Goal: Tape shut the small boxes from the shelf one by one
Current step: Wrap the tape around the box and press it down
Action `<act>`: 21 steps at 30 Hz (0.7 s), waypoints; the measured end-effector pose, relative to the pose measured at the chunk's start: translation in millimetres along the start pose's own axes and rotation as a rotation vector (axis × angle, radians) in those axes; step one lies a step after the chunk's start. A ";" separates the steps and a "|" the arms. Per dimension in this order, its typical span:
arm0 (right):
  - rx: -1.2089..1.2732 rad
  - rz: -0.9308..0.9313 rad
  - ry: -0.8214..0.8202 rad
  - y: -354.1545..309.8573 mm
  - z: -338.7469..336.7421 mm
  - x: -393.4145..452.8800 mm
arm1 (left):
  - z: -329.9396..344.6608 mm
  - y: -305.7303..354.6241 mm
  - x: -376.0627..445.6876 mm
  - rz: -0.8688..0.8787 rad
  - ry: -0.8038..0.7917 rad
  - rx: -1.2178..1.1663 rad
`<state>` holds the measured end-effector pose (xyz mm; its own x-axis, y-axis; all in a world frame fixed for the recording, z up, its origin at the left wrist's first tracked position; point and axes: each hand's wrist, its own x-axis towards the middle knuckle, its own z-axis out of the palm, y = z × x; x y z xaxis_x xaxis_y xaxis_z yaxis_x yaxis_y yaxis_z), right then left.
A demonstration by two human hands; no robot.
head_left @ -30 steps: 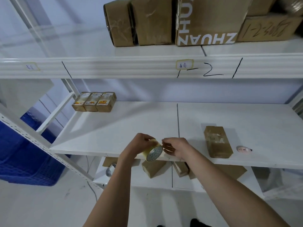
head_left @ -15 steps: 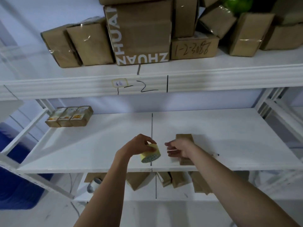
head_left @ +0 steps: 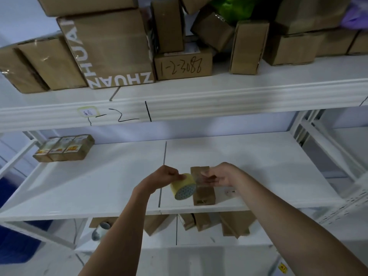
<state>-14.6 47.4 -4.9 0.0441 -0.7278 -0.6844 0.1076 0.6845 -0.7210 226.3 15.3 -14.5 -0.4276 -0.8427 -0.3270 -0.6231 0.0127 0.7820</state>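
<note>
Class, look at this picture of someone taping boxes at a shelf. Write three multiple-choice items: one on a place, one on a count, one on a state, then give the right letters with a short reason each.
1. Where does the small brown box lie?
A. on the middle shelf board, near its front edge
B. on the floor
C. on the top shelf

2. How many labelled packs make up the row at the back left of that board?
A. one
B. three
C. six

3. What is the left hand doing?
A. resting flat on the board
B. gripping the yellow tape roll
C. hanging empty

Answers:
1 A, the box sits by the front lip, under the right hand.
2 B, three labels show side by side.
3 B, the fingers curl round the roll.
</note>
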 end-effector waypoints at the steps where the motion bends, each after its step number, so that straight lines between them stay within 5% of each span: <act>1: 0.011 0.023 -0.011 -1.0 -2.5 -0.6 | 0.4 0.3 0.6 0.008 -0.013 -0.014; 8: -0.012 0.032 0.068 -2.0 -7.2 8.5 | -8.2 -0.7 7.7 0.067 -0.051 -0.076; 17: -0.018 -0.084 0.211 -12.3 -4.1 10.3 | -16.8 -9.9 37.6 0.050 0.021 0.337; 21: -0.010 -0.117 0.297 -8.8 -8.6 11.3 | -8.6 -9.9 44.5 0.037 0.045 0.274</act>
<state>-23.6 33.5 -7.3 -0.2602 -0.7584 -0.5977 0.0845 0.5987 -0.7965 219.1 -26.9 -32.2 -0.4281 -0.8618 -0.2721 -0.7639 0.1842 0.6185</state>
